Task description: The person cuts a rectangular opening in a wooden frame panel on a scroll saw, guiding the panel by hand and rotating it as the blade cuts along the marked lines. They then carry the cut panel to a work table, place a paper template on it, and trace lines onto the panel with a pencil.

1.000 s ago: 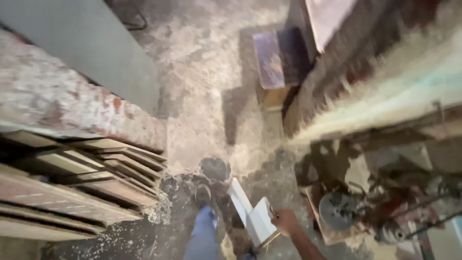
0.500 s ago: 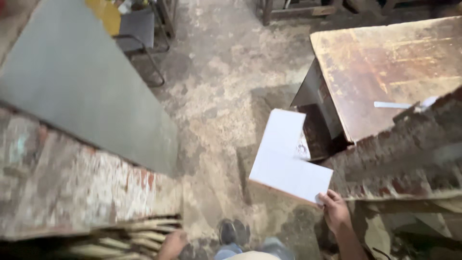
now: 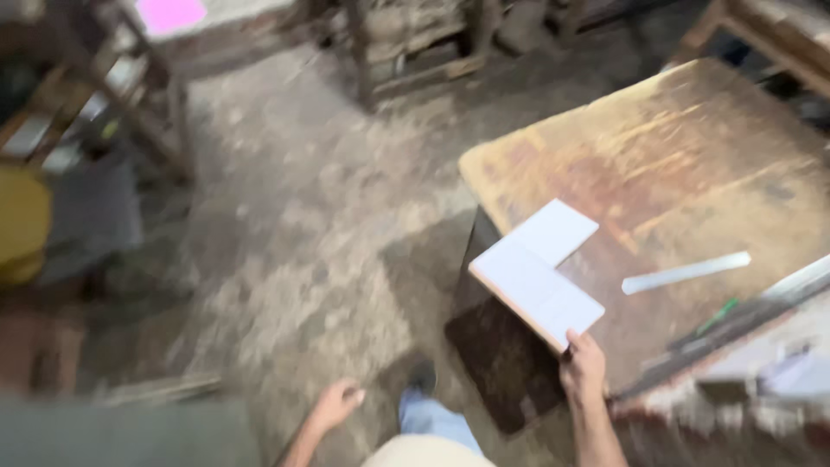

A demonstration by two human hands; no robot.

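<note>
My right hand [image 3: 584,367] grips the near corner of an L-shaped white board [image 3: 536,272] and holds it out over the near edge of a worn brown wooden table [image 3: 657,164]. My left hand [image 3: 337,404] hangs low beside my leg, fingers loosely curled, holding nothing. A thin white strip [image 3: 686,272] lies flat on the table to the right of the board. My shoe [image 3: 421,378] shows on the dusty floor between my hands. The picture is blurred by motion.
A grey dusty concrete floor [image 3: 303,233] spreads to the left. Wooden frames and stools [image 3: 406,52] stand at the back, a pink sheet [image 3: 170,15] at top left. A yellow object [image 3: 24,220] sits far left. Bricks and clutter [image 3: 761,372] line the right edge.
The view has swung up and to the right. The white board in my right hand has come from low over the floor to the table's near edge.
</note>
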